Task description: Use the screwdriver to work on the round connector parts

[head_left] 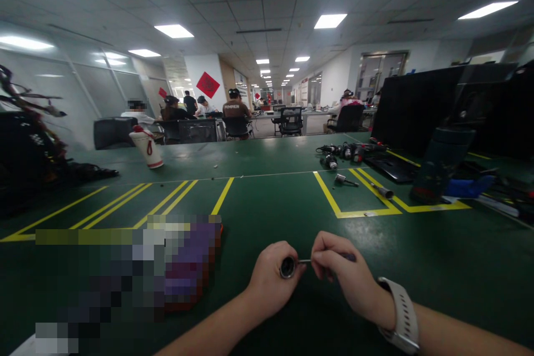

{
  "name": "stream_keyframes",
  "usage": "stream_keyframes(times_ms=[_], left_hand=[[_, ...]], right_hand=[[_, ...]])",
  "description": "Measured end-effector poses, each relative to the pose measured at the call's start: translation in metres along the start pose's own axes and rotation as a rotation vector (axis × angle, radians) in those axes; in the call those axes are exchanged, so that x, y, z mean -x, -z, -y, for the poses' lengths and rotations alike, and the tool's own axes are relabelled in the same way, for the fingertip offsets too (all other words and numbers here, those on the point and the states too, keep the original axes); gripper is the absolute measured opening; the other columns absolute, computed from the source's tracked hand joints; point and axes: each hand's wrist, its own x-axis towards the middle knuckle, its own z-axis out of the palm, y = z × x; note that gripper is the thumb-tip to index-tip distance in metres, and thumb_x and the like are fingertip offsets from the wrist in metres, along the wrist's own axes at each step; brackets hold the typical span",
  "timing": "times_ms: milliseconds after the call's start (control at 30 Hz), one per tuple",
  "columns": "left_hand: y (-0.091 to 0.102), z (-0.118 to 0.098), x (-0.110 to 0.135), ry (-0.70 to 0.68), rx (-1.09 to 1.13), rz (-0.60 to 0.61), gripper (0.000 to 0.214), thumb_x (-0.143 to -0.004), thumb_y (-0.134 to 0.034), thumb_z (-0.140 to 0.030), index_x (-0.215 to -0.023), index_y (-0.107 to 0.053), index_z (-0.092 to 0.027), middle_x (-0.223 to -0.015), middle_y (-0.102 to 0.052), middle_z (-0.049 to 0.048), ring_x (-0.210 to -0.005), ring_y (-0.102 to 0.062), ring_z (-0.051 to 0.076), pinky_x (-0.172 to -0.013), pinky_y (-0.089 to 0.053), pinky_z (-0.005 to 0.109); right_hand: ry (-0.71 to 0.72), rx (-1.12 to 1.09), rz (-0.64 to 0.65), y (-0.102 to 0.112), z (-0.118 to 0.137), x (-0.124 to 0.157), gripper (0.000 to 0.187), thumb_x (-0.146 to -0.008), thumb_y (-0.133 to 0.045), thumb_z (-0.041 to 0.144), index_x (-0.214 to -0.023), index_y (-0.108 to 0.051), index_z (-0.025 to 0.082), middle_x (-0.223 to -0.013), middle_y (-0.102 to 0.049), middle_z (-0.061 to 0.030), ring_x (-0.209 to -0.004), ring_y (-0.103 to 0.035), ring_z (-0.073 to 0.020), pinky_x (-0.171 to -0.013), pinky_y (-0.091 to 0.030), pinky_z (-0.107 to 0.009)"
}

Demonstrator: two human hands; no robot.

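Note:
In front of me, my left hand point(270, 273) is closed around a short round metal part point(287, 268). Its dark hollow end faces me. To the right, my right hand point(340, 263) pinches a slim screwdriver point(305, 261), whose dark handle end shows past the fingers. The thin shaft points left and reaches the left hand's fingertips beside the metal part. Whether its tip touches the part is hidden. Both hands are just above the green table point(267, 200).
Beyond my right hand lie a metal tool part point(346, 180), a metal cylinder point(381, 191) and several dark motor-like parts point(331, 160). A dark bottle point(444, 164) stands right. A paper cup point(147, 147) stands back left, and a blurred-out purple object point(192, 267) lies nearer.

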Motion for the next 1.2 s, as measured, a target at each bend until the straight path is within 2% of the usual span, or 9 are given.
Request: stream_keyframes(times_ms=[100,200,433,500,600,733,800,1200], left_hand=[[0.001,0.0,-0.001,0.006,0.018,-0.005,0.018,-0.071,-0.062,-0.014,-0.06,-0.049,-0.018,-0.059,-0.051,-0.0028,-0.055,-0.05,0.012,-0.052,-0.036,0.022],[0.001,0.0,-0.001,0.016,0.021,0.005,0.018,-0.071,-0.062,-0.016,-0.06,-0.049,-0.018,-0.059,-0.05,-0.0029,-0.055,-0.049,0.012,-0.052,-0.036,0.022],[0.001,-0.001,-0.001,0.031,-0.056,0.089,0.01,-0.072,-0.059,-0.017,-0.063,-0.053,-0.017,-0.061,-0.053,-0.0011,-0.059,-0.051,0.015,-0.054,-0.035,0.024],[0.002,-0.002,-0.001,0.031,-0.061,0.104,0.008,-0.071,-0.059,-0.015,-0.064,-0.054,-0.017,-0.062,-0.054,-0.0006,-0.06,-0.052,0.015,-0.055,-0.035,0.024],[0.001,-0.002,-0.001,0.028,-0.07,0.106,0.009,-0.07,-0.06,-0.014,-0.064,-0.054,-0.017,-0.063,-0.054,-0.0005,-0.061,-0.052,0.015,-0.056,-0.036,0.025],[-0.001,0.0,0.0,-0.008,-0.088,0.091,0.011,-0.073,-0.061,-0.017,-0.064,-0.054,-0.017,-0.063,-0.055,-0.0005,-0.061,-0.052,0.015,-0.057,-0.036,0.025],[-0.001,0.0,-0.001,-0.002,-0.085,0.078,0.011,-0.073,-0.061,-0.017,-0.065,-0.055,-0.017,-0.063,-0.055,-0.0008,-0.06,-0.052,0.014,-0.056,-0.036,0.025],[0.002,0.0,-0.002,-0.042,0.006,0.045,0.015,-0.07,-0.063,-0.017,-0.061,-0.051,-0.017,-0.06,-0.053,-0.0018,-0.055,-0.05,0.013,-0.053,-0.035,0.023]], right_hand=[[-0.099,-0.158,-0.031,-0.002,-0.007,-0.004,0.013,-0.069,-0.046,0.023,-0.058,-0.049,0.018,-0.047,-0.048,0.0032,-0.045,-0.041,-0.0109,-0.043,-0.029,-0.023],[-0.099,-0.169,-0.034,-0.004,-0.007,-0.002,0.012,-0.069,-0.046,0.023,-0.059,-0.049,0.018,-0.048,-0.048,0.0031,-0.046,-0.041,-0.0107,-0.044,-0.029,-0.023],[0.263,0.365,0.027,-0.002,0.009,0.013,0.02,-0.078,-0.042,0.02,-0.058,-0.045,0.018,-0.058,-0.047,0.0007,-0.059,-0.045,-0.0143,-0.056,-0.033,-0.027],[0.314,0.446,0.045,-0.002,0.01,0.015,0.018,-0.078,-0.042,0.019,-0.061,-0.046,0.018,-0.061,-0.047,0.0004,-0.06,-0.045,-0.0146,-0.057,-0.033,-0.027],[0.261,0.435,0.06,-0.002,0.01,0.012,0.017,-0.077,-0.042,0.018,-0.06,-0.045,0.018,-0.059,-0.047,0.0009,-0.059,-0.045,-0.0144,-0.057,-0.033,-0.027],[0.107,0.23,0.051,0.0,0.008,0.005,0.018,-0.073,-0.042,0.021,-0.054,-0.043,0.02,-0.052,-0.045,0.0017,-0.054,-0.045,-0.0141,-0.054,-0.034,-0.027],[0.076,0.17,0.044,0.001,0.006,0.003,0.017,-0.072,-0.043,0.022,-0.054,-0.044,0.02,-0.052,-0.045,0.0015,-0.053,-0.045,-0.0142,-0.053,-0.035,-0.027],[0.145,0.237,0.038,0.001,0.004,0.009,0.021,-0.074,-0.041,0.026,-0.053,-0.043,0.019,-0.053,-0.045,0.0006,-0.055,-0.046,-0.0147,-0.056,-0.034,-0.027]])
